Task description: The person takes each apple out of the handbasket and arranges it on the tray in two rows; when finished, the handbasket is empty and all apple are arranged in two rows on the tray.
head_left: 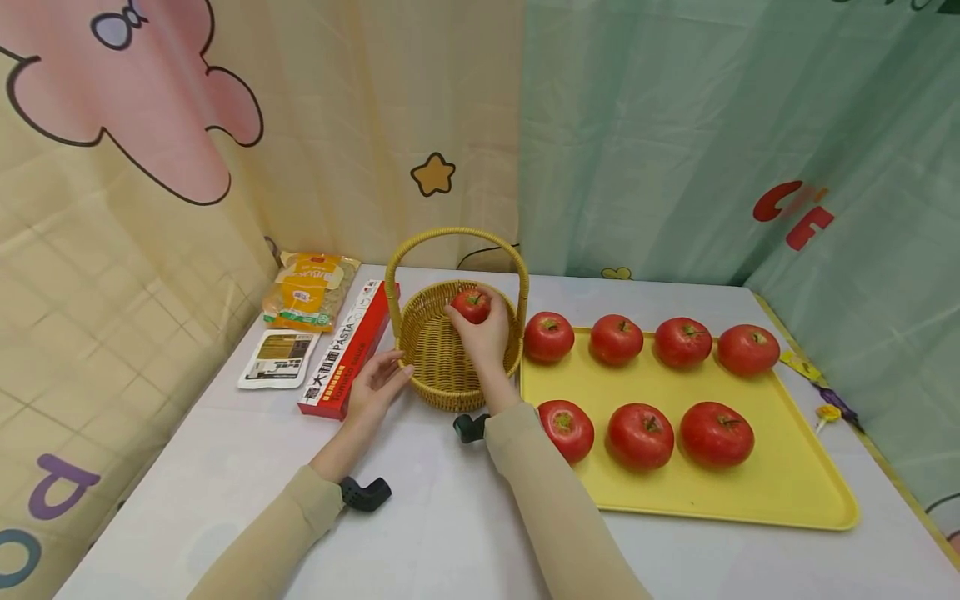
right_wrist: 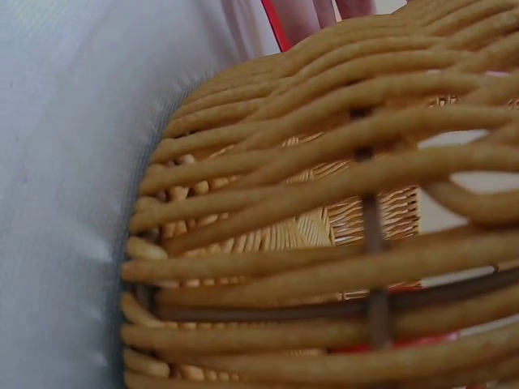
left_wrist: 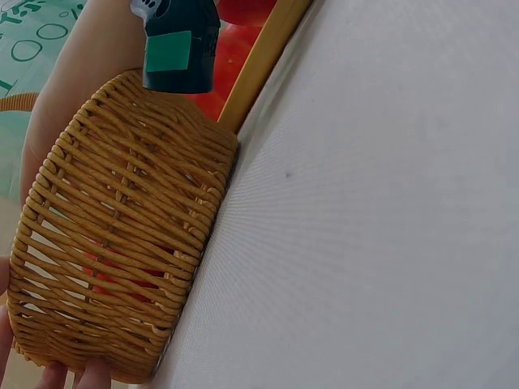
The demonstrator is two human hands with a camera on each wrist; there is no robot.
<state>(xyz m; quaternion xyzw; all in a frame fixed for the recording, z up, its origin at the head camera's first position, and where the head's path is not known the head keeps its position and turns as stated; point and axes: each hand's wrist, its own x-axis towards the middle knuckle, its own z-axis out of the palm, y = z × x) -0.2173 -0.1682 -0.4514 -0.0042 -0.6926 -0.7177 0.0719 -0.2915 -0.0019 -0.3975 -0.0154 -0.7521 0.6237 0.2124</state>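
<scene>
A red box [head_left: 345,354] on the worktop [head_left: 420,500] reads "PASTA". The right hand [head_left: 480,333] grips a tomato [head_left: 472,304] in curled fingers, above the wicker basket [head_left: 442,367]. The left hand [head_left: 378,385] rests straight fingers against the basket's near-left wall.

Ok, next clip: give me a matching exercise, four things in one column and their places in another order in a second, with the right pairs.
Things:
1. right hand
2. left hand
3. pasta box
4. yellow tray

Places:
A. lies left of the wicker basket
B. holds a tomato over the basket
C. carries seven tomatoes, right of the basket
D. rests at the basket's left outer wall

Pairs: 1-B, 2-D, 3-A, 4-C
</scene>
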